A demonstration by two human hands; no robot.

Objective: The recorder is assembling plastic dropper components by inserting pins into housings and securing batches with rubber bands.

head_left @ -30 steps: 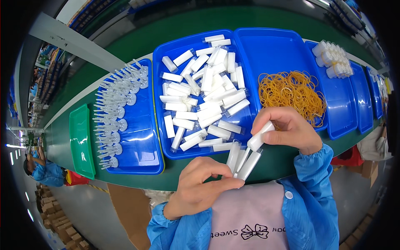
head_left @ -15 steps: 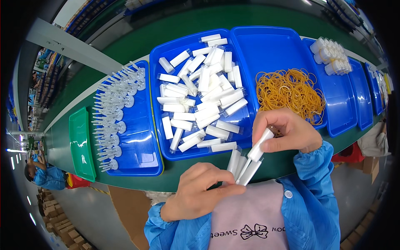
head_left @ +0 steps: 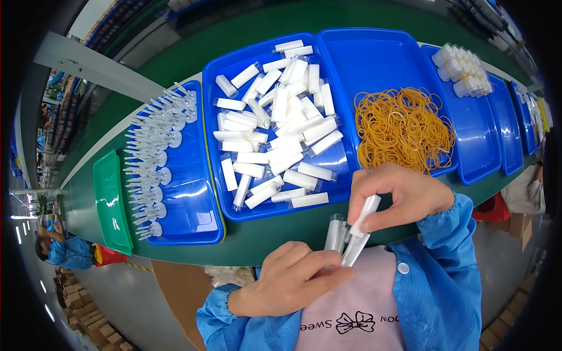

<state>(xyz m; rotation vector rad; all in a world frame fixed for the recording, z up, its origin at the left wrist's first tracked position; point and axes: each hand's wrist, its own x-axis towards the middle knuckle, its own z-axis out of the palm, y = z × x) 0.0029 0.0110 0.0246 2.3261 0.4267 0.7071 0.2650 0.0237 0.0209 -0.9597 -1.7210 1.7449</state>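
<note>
From the head camera, a worker in blue sleeves [head_left: 448,245] handles clear-ended white tubes at a green counter [head_left: 287,227]. The left hand [head_left: 301,274] has its grip closed on a small cluster of tubes [head_left: 335,233], fingers and thumb about their lower ends, in front of the worker's pale pink shirt [head_left: 363,295]. The right hand [head_left: 401,196] pinches a single white tube [head_left: 366,215], tilted, its lower end at the cluster; whether it sits in one of them cannot be told.

Beyond the hands, a blue tray [head_left: 335,198] carries a loose heap of white tubes [head_left: 281,128]. To its right, a second blue tray [head_left: 374,61] holds orange-yellow bands [head_left: 404,130]; farther right, banded white bundles [head_left: 462,71] sit in another. To the left, clear stemmed parts [head_left: 155,158] line a blue tray [head_left: 193,205] beside a narrow green tray [head_left: 113,202]. At far left, a co-worker [head_left: 63,248] wears blue; stacked cartons [head_left: 88,313] stand on the floor.
</note>
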